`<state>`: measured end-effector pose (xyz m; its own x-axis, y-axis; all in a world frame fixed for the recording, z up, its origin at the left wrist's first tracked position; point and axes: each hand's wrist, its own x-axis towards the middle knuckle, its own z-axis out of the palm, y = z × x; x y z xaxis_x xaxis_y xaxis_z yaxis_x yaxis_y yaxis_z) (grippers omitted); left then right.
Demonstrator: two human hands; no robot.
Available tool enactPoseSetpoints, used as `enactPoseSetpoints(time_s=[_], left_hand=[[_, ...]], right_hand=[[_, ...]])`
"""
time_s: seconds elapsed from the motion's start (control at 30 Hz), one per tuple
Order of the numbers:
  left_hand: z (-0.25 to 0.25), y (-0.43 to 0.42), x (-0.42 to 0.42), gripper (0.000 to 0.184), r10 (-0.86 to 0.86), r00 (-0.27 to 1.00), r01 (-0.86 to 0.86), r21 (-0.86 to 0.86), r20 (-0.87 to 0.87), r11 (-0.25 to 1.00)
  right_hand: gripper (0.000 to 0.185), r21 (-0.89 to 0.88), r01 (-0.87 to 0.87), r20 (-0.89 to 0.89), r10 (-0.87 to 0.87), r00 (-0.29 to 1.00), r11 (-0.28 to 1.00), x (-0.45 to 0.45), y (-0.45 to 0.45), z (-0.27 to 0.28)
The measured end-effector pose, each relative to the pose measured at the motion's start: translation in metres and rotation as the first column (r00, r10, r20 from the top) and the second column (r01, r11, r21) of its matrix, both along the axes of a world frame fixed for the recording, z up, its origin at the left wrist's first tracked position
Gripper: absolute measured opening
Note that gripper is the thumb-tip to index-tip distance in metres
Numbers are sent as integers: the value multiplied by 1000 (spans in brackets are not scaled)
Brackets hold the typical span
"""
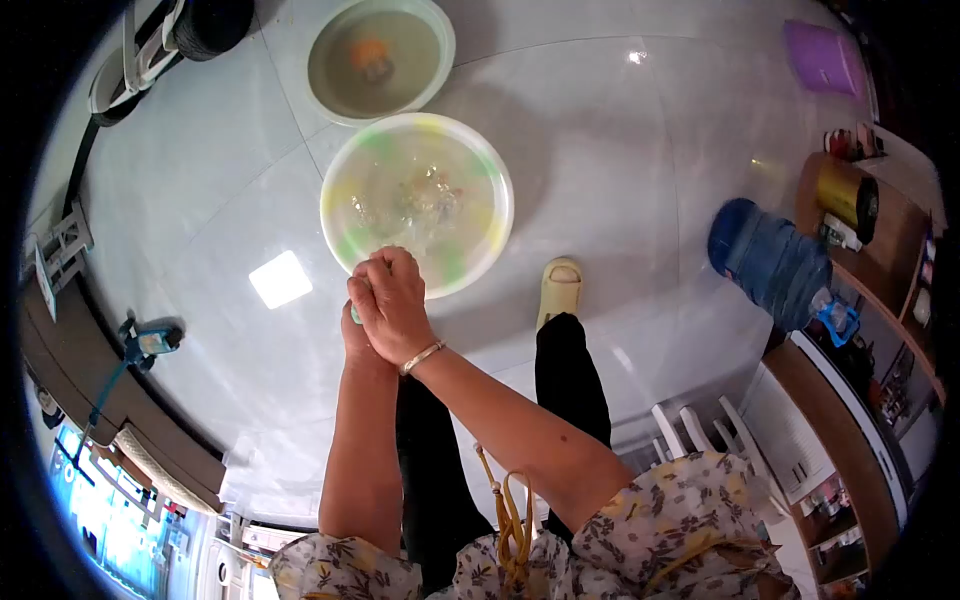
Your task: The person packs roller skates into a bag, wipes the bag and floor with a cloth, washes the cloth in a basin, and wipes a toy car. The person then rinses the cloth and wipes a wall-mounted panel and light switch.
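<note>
A white-rimmed basin (505,200) with yellow and green patches stands on the floor, holding water with ripples and bright glints. Over its near rim is my right hand (393,305), fingers curled closed, a bracelet on the wrist. My left hand (360,338) lies beneath and beside it, mostly covered, its fingers hidden. A small green patch (355,314) shows at the left edge of the hands; I cannot make out what it is. Whatever the right fingers close on is out of sight.
Behind stands a second basin (447,40) of cloudy water with an orange thing (370,54) in it. A large blue water bottle (770,262) lies at the right, near wooden shelves (885,250). My foot in a yellow slipper (560,288) is right of the basin.
</note>
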<state>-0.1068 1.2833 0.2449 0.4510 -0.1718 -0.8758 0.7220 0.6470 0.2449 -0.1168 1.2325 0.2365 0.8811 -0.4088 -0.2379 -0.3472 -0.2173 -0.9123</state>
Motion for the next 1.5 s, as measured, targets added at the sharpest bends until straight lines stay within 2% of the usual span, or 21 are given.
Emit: enactPoseSetpoints(time_s=[0.1, 0.23, 0.3, 0.37, 0.4, 0.43, 0.5, 0.57, 0.63, 0.7, 0.77, 0.83, 0.9, 0.97, 1.07, 1.23, 1.3, 1.33, 1.4, 1.43, 1.5], left_hand=[[27, -7, 10, 42, 7, 991, 21, 203, -135, 979], [52, -17, 3, 42, 0, 998, 14, 217, -66, 976], [68, -27, 0, 44, -25, 999, 21, 114, 36, 993], [67, -28, -3, 45, -48, 998, 45, 98, 30, 994], [62, -24, -2, 45, -39, 999, 38, 85, 3, 996], [60, -19, 0, 45, -30, 999, 32, 73, -24, 997], [62, -14, 9, 39, -9, 998, 8, -21, -56, 1000], [41, 2, 6, 41, -86, 995, 89, 62, -43, 994], [28, 5, 8, 41, -90, 995, 96, 136, -52, 986], [38, -3, 13, 42, -94, 994, 104, 216, -57, 971], [55, -10, 15, 44, -217, 974, 227, 311, -65, 923], [56, -7, 11, 46, -201, 979, 201, 264, -27, 943], [61, -6, 8, 46, -210, 978, 203, 213, 11, 956], [64, -8, 3, 45, -216, 975, 206, 160, 48, 965], [67, -11, 0, 45, -225, 971, 215, 111, 84, 970], [65, -16, -11, 44, -166, 983, 161, 70, 75, 984], [64, -16, -14, 41, -131, 990, 125, 122, 45, 985], [62, -16, -13, 41, -133, 990, 127, 124, 43, 984], [55, -18, -10, 39, -152, 988, 148, 252, -2, 956], [49, -15, -8, 39, -154, 988, 150, 254, -4, 955], [40, -13, -3, 38, -173, 979, 154, 167, 107, 974]], right_hand=[[17, -114, 18, -16, -20, 1000, 993, 7, -4, 7], [29, -249, -73, -95, 51, 994, 966, 12, -25, 8], [31, -228, -66, -137, 35, 990, 972, 7, -31, 10], [33, 11, 58, -251, -53, 967, 998, 6, -29, 15], [31, 269, 27, -262, 46, 964, 963, 7, -31, 16], [27, 326, 0, -175, 60, 983, 945, 3, -28, 22], [28, 355, -2, -95, 39, 995, 935, -1, -23, 29], [31, 436, 7, -126, 53, 991, 900, -10, -19, 36], [33, 398, 144, -139, -95, 986, 906, -19, -12, 39], [34, 370, 94, -80, -69, 994, 924, -23, -6, 52], [40, 474, 192, -128, -148, 981, 859, -24, 1, 69], [44, 496, 183, -164, -116, 980, 848, -14, -4, 75], [59, 392, 88, -196, -10, 981, 916, -9, -7, 68], [58, 341, 55, -265, 39, 964, 939, -7, -12, 60], [55, 103, -78, -259, 102, 961, 992, -4, -17, 50], [56, 60, 51, -376, -25, 926, 997, -1, -20, 45], [58, -121, -6, -421, -46, 906, 993, 0, -19, 48], [58, -118, -4, -422, -46, 905, 993, 1, -20, 49], [55, -139, 67, -350, -112, 930, 988, 2, -25, 46], [55, -136, 69, -351, -113, 929, 988, 2, -26, 45], [44, -79, 90, -233, -106, 967, 993, 2, -29, 43]])
